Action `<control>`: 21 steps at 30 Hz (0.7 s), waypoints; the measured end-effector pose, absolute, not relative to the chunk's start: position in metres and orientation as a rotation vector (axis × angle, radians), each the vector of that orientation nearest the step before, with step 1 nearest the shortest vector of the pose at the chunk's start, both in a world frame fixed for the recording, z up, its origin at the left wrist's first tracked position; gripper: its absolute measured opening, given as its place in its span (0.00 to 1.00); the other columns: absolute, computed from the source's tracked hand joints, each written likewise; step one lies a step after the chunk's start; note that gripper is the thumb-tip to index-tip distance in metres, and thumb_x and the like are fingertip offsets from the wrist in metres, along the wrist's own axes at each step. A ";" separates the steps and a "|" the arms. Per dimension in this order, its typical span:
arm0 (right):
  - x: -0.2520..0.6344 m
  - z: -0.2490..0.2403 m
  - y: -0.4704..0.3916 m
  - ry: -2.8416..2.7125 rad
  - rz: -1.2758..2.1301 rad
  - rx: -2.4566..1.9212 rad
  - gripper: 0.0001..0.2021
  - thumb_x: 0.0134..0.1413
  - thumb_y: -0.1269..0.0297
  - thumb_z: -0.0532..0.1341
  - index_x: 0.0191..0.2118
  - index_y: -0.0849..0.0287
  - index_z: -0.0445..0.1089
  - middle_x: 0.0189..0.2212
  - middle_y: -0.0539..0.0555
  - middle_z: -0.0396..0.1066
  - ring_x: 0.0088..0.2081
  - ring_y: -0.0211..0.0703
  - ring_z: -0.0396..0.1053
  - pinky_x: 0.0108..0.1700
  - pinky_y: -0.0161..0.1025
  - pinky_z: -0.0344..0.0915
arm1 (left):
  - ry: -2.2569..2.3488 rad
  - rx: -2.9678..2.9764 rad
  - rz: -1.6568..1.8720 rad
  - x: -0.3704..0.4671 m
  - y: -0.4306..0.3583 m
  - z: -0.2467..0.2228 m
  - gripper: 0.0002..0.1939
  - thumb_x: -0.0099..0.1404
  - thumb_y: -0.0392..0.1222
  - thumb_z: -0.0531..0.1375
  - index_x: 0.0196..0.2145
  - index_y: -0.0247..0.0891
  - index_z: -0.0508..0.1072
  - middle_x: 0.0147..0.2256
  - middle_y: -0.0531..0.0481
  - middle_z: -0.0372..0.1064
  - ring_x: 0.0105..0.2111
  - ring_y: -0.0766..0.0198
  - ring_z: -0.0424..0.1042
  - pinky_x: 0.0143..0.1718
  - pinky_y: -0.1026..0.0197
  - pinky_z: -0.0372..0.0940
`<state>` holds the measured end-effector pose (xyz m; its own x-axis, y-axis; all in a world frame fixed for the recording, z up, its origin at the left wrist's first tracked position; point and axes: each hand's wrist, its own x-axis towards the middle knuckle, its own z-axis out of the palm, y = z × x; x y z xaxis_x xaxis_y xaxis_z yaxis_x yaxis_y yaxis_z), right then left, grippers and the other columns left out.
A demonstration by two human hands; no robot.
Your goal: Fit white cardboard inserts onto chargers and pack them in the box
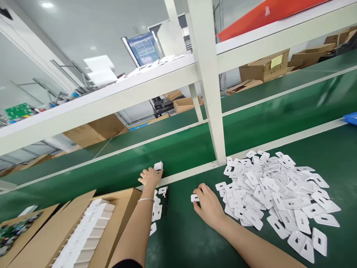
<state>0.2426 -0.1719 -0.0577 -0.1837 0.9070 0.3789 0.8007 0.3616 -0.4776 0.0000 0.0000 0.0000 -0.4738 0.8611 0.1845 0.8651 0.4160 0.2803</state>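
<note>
In the head view, the left hand [150, 176] is stretched well forward, arm nearly straight, a thin bracelet [145, 200] on the wrist. Its fingers are pinched on a small white plastic block [158, 166], held at the near edge of the green conveyor belt [111, 175], just beyond the white rail [184, 175]. The forearm passes over the corner of an open cardboard box [122, 208] that holds rows of white parts [89, 230].

The right hand [208, 205] lies low on the green surface [189, 238], palm down, forearm coming in from the lower right. Its fingers are curled narrowly about a flat white plastic piece [194, 198] that lies on the surface, thumb and forefinger on its edges. Just right of that hand spreads a loose heap of white plastic plates [279, 193], each with a rectangular slot, some touching the hand's knuckle side. A few more such plates [157, 210] lie between the box and the left forearm.

A white upright post [208, 93] rises from the rail between the two hands. Cardboard cartons [264, 67] stand beyond the belt.
</note>
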 end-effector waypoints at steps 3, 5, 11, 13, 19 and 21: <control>0.242 -0.059 -0.172 -2.021 0.222 -1.476 0.13 0.56 0.77 0.65 0.45 0.56 0.69 0.44 0.56 0.69 0.43 0.52 0.74 0.40 0.47 0.75 | -2.597 -1.646 -0.565 0.005 -0.002 -0.002 0.22 0.62 0.50 0.61 0.48 0.32 0.68 0.54 0.22 0.71 0.58 0.28 0.68 0.56 0.33 0.60; 0.243 -0.059 -0.171 -2.024 0.219 -1.471 0.13 0.56 0.77 0.64 0.45 0.57 0.70 0.44 0.56 0.68 0.44 0.52 0.74 0.41 0.47 0.75 | -2.540 -1.687 -0.627 0.012 -0.007 -0.002 0.23 0.63 0.48 0.59 0.51 0.32 0.66 0.53 0.25 0.72 0.57 0.32 0.71 0.57 0.35 0.61; 0.245 -0.057 -0.170 -2.026 0.224 -1.447 0.12 0.58 0.77 0.63 0.46 0.56 0.69 0.45 0.57 0.68 0.44 0.52 0.74 0.43 0.47 0.75 | -2.273 -1.937 -0.875 0.033 -0.048 0.010 0.21 0.65 0.46 0.61 0.53 0.36 0.65 0.47 0.37 0.76 0.50 0.44 0.77 0.52 0.48 0.69; 0.246 -0.055 -0.170 -2.036 0.222 -1.443 0.12 0.58 0.77 0.62 0.46 0.57 0.69 0.44 0.57 0.68 0.44 0.52 0.74 0.43 0.47 0.75 | -2.078 -2.011 -1.113 0.041 -0.077 0.014 0.22 0.64 0.46 0.62 0.54 0.37 0.66 0.49 0.38 0.75 0.52 0.46 0.77 0.52 0.50 0.71; 0.248 -0.053 -0.169 -2.055 0.226 -1.440 0.12 0.59 0.77 0.62 0.47 0.58 0.71 0.45 0.58 0.68 0.44 0.52 0.74 0.43 0.48 0.75 | -1.413 -2.117 -1.648 0.070 -0.170 0.030 0.25 0.64 0.41 0.65 0.58 0.41 0.67 0.50 0.41 0.75 0.50 0.51 0.78 0.51 0.51 0.74; 0.248 -0.053 -0.169 -2.053 0.241 -1.432 0.11 0.60 0.77 0.62 0.46 0.59 0.71 0.45 0.58 0.68 0.45 0.53 0.74 0.43 0.47 0.75 | -1.273 -2.148 -1.700 0.076 -0.189 0.038 0.27 0.64 0.39 0.66 0.59 0.42 0.66 0.51 0.41 0.74 0.52 0.50 0.77 0.53 0.50 0.74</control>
